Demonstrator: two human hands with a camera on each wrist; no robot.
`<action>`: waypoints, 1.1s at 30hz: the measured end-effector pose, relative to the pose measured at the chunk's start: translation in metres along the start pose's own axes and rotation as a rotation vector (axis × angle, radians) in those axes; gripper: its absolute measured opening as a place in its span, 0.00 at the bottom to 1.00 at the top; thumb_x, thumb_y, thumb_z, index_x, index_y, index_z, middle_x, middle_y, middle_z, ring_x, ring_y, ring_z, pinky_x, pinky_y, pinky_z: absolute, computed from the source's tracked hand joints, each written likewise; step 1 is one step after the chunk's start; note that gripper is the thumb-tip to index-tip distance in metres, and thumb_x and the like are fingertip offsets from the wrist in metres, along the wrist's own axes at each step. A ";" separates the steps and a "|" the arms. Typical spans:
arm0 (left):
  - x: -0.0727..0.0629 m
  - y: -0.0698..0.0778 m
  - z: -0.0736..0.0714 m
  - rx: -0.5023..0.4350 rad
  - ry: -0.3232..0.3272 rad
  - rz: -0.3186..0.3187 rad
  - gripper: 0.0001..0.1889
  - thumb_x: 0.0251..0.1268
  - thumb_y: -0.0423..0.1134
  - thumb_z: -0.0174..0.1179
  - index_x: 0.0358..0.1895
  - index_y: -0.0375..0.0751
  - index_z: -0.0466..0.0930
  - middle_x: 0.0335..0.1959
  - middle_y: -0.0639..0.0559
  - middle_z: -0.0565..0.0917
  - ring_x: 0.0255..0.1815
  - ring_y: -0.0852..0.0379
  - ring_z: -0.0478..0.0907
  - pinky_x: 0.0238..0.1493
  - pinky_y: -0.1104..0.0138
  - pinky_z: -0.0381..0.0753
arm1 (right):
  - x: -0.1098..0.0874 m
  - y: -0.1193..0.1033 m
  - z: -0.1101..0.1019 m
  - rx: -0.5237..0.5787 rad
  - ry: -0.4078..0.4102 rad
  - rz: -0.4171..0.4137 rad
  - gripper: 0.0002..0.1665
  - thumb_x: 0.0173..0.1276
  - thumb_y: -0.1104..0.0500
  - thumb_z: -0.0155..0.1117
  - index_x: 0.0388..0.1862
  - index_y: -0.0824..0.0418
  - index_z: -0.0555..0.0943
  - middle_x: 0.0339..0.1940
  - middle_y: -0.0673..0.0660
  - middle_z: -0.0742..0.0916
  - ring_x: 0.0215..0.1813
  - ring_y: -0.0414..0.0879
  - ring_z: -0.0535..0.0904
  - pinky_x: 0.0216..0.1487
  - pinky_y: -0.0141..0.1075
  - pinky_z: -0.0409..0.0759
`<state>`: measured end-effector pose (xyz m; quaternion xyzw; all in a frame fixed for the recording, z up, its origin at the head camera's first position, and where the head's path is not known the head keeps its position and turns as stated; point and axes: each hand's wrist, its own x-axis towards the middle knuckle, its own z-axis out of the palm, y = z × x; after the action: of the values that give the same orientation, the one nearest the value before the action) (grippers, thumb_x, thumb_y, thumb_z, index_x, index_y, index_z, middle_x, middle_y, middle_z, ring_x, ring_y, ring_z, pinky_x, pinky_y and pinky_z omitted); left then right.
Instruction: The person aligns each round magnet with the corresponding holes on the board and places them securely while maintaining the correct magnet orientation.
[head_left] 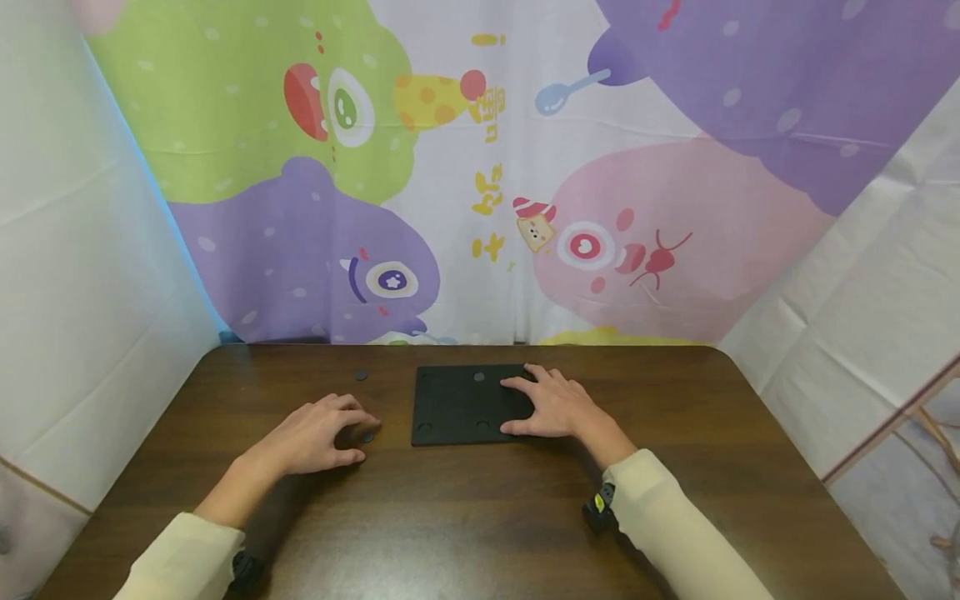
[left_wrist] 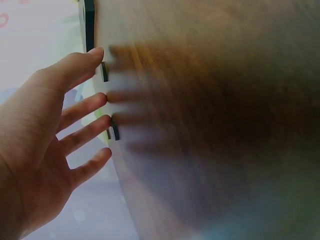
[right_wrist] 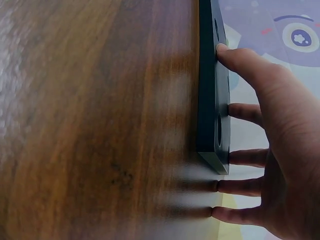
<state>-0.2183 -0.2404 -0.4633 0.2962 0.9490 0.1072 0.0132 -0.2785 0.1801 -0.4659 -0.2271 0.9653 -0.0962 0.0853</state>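
Note:
A flat black rectangular board (head_left: 450, 404) with round recesses lies on the table. One grey disc (head_left: 479, 377) shows at its back edge area. My right hand (head_left: 558, 404) rests spread on the board's right part; in the right wrist view its thumb (right_wrist: 242, 59) touches the board's top, while two fingers reach past the end. Left of the board, my left hand (head_left: 315, 435) hovers low with its fingers apart, beside a small dark disc (head_left: 368, 437) partly under the fingers. Another dark disc (head_left: 361, 375) lies farther back. The left wrist view shows thin dark pieces (left_wrist: 104, 71) near the fingertips.
The brown wooden table (head_left: 450, 517) ends at the back against a printed cloth (head_left: 487, 300) with cartoon figures. White fabric hangs on both sides. Wrist cameras are strapped at both sleeves.

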 end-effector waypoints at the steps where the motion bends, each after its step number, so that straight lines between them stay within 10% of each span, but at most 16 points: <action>1: 0.000 0.000 0.000 0.003 -0.002 0.002 0.24 0.68 0.50 0.81 0.65 0.51 0.92 0.59 0.49 0.89 0.59 0.43 0.87 0.53 0.42 0.91 | 0.000 0.000 0.000 -0.002 -0.002 0.000 0.51 0.71 0.23 0.70 0.88 0.38 0.73 0.93 0.65 0.68 0.83 0.70 0.73 0.74 0.72 0.79; 33: 0.005 0.003 -0.002 0.053 0.014 0.065 0.15 0.67 0.45 0.83 0.54 0.53 0.97 0.49 0.56 0.89 0.51 0.50 0.87 0.49 0.55 0.90 | 0.000 -0.001 -0.001 0.012 -0.024 0.013 0.52 0.70 0.24 0.71 0.88 0.39 0.72 0.93 0.66 0.66 0.84 0.71 0.72 0.75 0.73 0.78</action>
<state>-0.2210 -0.2353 -0.4601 0.3266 0.9414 0.0846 -0.0051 -0.2788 0.1796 -0.4647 -0.2216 0.9650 -0.0988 0.0991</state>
